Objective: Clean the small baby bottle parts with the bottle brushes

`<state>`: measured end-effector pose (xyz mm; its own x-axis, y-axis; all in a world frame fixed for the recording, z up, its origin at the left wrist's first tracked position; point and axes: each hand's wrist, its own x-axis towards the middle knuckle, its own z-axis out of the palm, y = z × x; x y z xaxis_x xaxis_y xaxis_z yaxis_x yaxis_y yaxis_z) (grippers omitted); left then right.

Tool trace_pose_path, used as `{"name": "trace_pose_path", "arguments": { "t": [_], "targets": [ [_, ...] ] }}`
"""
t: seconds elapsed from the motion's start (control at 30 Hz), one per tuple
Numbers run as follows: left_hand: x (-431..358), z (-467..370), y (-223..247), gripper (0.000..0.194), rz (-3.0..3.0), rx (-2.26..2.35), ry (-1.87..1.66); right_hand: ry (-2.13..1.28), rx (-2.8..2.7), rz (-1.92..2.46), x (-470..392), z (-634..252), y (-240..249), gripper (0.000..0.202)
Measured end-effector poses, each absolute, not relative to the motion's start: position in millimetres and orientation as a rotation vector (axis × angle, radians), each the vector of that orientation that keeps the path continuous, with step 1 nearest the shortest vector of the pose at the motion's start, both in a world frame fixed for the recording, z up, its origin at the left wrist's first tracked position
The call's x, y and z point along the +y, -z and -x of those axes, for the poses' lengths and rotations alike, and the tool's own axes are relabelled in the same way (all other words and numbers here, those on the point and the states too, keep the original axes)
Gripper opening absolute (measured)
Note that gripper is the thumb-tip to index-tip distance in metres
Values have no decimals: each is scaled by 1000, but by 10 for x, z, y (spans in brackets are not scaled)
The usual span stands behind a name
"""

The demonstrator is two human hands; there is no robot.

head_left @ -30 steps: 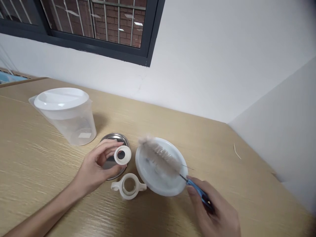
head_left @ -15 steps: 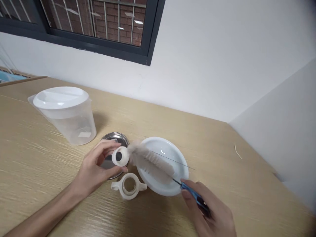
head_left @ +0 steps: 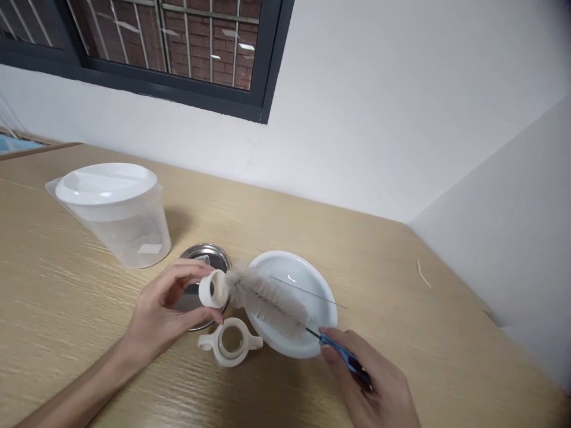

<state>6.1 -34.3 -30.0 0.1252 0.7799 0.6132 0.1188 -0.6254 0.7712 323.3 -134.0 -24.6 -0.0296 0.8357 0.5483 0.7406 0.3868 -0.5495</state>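
My left hand point(head_left: 163, 309) pinches a small white plastic bottle ring point(head_left: 206, 293) between thumb and fingers, its opening tilted toward me. My right hand point(head_left: 377, 383) is closed around the blue handle of a bottle brush point(head_left: 272, 303). The brush's pale bristle tip meets the far side of the ring; whether it enters the opening I cannot tell. Beneath the bristles is a white bowl point(head_left: 328, 303), with a thin wire point(head_left: 332, 302) lying across it. A cream two-handled bottle part point(head_left: 220, 351) stands just below my left thumb.
Behind my left hand lies a round steel dish point(head_left: 219, 255) with a small clear piece in it. A lidded translucent pitcher point(head_left: 120, 232) stands at the left. Far right, a pale strip point(head_left: 423, 273) lies on the wooden table point(head_left: 357, 238), which meets a white wall.
The ring has turned in my left hand, so its opening now faces more to the side. The brush stays against it. The whole view has shifted slightly.
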Motion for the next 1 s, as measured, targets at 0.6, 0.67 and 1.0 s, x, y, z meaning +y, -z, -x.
{"name": "trace_pose_path", "arguments": {
  "t": [0.6,0.67,1.0],
  "targets": [
    [-373,17,211,40,-2219,800,-1564,159,-1774,1404,-1365,-3329,215,15],
    [-372,22,224,39,-2215,803,-1569,128,-1730,1409,-1387,-3301,209,14],
    [-411,-11,268,48,-2093,828,-1539,76,-1757,1432,-1368,-3245,253,15]
  ]
}}
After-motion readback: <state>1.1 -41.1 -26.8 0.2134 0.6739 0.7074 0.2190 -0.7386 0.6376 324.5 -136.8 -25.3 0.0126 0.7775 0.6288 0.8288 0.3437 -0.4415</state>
